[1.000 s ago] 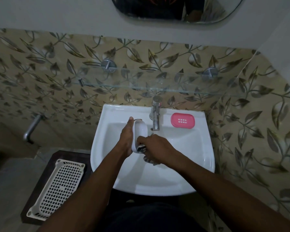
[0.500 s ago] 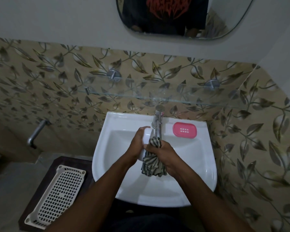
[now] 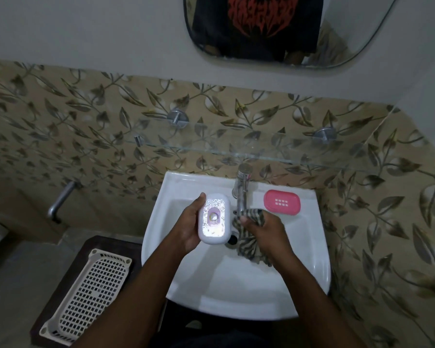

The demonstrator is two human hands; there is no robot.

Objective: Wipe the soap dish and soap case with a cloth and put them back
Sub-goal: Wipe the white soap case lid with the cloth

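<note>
My left hand [image 3: 190, 226] holds a white soap case [image 3: 214, 219] over the left part of the white sink [image 3: 309, 249], its patterned lid facing up. A striped cloth [image 3: 250, 243] is bunched in my right hand [image 3: 268, 233], just right of the case and below the tap's spout. Case and cloth are a little apart. The pink soap dish [image 3: 281, 202] lies flat on the sink's rim at the back right, beside the tap.
A chrome tap [image 3: 242, 187] stands at the back middle of the sink. A glass shelf [image 3: 236, 146] spans the tiled wall above it, under a mirror [image 3: 281, 33]. A white perforated basket [image 3: 88, 295] rests on a dark stool at the lower left.
The soap case has turned from edge-on to lid-up in my left hand. My right hand with the cloth has come off the case and moved slightly right.
</note>
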